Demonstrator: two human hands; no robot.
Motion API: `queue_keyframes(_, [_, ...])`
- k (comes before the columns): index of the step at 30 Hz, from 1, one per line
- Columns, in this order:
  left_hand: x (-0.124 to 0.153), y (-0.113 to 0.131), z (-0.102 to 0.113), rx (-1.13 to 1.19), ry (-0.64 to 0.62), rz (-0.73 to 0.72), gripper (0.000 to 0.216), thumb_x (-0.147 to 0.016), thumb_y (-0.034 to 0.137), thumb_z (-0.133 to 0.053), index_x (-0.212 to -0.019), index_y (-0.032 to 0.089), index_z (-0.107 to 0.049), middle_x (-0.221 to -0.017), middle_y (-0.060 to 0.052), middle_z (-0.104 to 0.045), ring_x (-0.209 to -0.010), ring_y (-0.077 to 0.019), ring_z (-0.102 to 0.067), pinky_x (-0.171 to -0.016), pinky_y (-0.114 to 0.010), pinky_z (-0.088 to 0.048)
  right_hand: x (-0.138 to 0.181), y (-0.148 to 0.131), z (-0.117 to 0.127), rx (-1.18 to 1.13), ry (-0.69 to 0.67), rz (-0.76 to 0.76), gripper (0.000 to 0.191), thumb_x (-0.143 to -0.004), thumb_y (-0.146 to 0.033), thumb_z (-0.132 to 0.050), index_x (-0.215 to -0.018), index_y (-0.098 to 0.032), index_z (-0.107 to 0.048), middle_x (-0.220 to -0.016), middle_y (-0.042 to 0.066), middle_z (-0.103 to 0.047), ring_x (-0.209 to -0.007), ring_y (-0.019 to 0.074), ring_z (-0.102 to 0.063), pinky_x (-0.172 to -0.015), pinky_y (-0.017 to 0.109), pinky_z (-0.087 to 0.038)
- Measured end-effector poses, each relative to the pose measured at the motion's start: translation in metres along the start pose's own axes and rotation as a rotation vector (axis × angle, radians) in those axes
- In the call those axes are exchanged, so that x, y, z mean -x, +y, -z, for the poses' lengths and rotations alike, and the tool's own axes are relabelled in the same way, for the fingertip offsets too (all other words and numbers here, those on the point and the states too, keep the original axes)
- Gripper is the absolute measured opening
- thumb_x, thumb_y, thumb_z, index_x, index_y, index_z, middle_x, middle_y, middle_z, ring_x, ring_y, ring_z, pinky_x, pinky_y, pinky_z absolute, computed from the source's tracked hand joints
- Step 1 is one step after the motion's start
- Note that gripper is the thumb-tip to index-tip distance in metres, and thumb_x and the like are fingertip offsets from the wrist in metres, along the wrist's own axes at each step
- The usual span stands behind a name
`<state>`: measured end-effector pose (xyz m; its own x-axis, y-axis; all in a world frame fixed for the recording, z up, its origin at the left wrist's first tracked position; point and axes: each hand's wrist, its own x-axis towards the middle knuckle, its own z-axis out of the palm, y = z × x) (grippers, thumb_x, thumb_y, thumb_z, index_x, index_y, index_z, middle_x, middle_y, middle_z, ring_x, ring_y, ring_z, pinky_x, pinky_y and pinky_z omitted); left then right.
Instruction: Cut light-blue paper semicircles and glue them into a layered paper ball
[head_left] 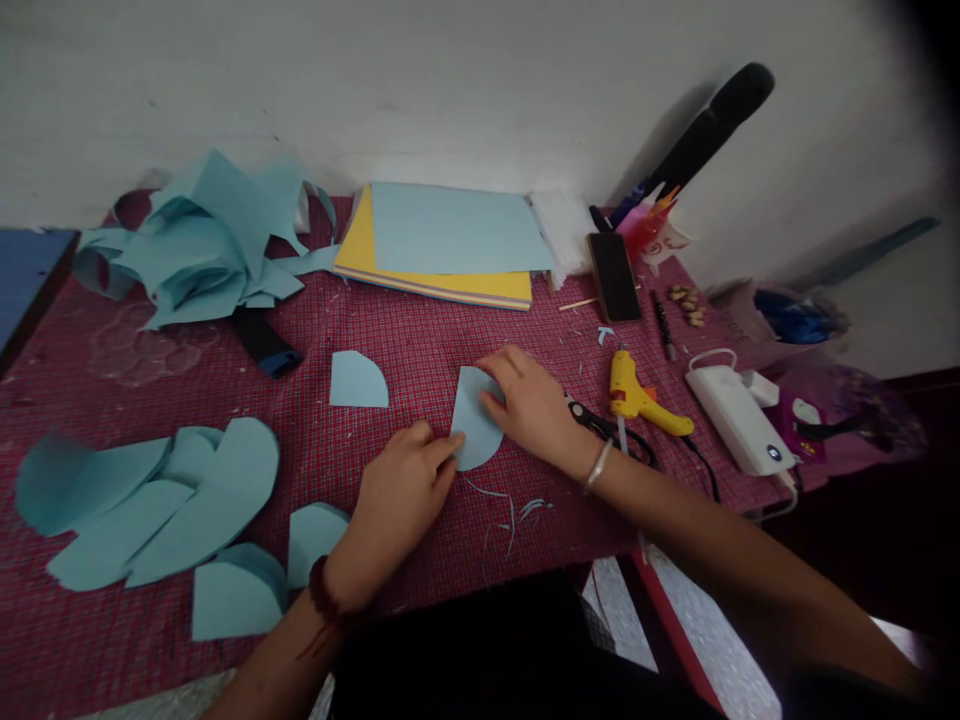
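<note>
A light blue paper half-circle lies on the red checked tablecloth in front of me, its straight edge to the left. My left hand is closed, with thumb and index finger at the paper's lower left edge. At the upper right of the same piece is my right hand, its fingers curled round the curved edge. A quarter-circle of blue paper rests to the left. Thin paper offcuts are scattered below my right hand. Black-handled scissors lie partly hidden behind my right wrist.
Left are blue paper ovals, folded quarter-circles and crumpled scraps. A paper stack lies against the wall. On the right are a phone, a yellow glue gun and a white power bank with cables.
</note>
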<state>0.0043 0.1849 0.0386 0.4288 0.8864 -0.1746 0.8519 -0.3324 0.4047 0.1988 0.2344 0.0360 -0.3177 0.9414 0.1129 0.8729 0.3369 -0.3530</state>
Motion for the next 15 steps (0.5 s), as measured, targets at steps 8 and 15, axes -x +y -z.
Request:
queue_keyframes(8, [0.003, 0.003, 0.0, -0.053, 0.009, -0.045, 0.03, -0.096, 0.032, -0.046, -0.119, 0.026, -0.064, -0.095, -0.005, -0.058, -0.09, -0.0211, -0.056, -0.077, -0.033, -0.05, 0.027, 0.01, -0.011, -0.066, -0.324, 0.438, 0.081, -0.09, -0.055, -0.054, -0.152, -0.014, -0.025, -0.159, 0.015, -0.023, -0.149, 0.0245, -0.015, -0.121, 0.046, -0.011])
queue_keyframes(15, [0.018, 0.011, -0.004, -0.175, 0.054, -0.109, 0.03, -0.092, 0.03, -0.053, -0.118, 0.021, -0.064, -0.122, -0.012, -0.058, -0.105, -0.0277, -0.054, -0.084, -0.04, -0.051, -0.008, 0.025, -0.014, -0.038, -0.305, 0.34, 0.076, -0.092, -0.051, -0.053, -0.152, -0.014, -0.027, -0.16, 0.015, -0.019, -0.148, 0.028, -0.015, -0.12, 0.05, -0.01])
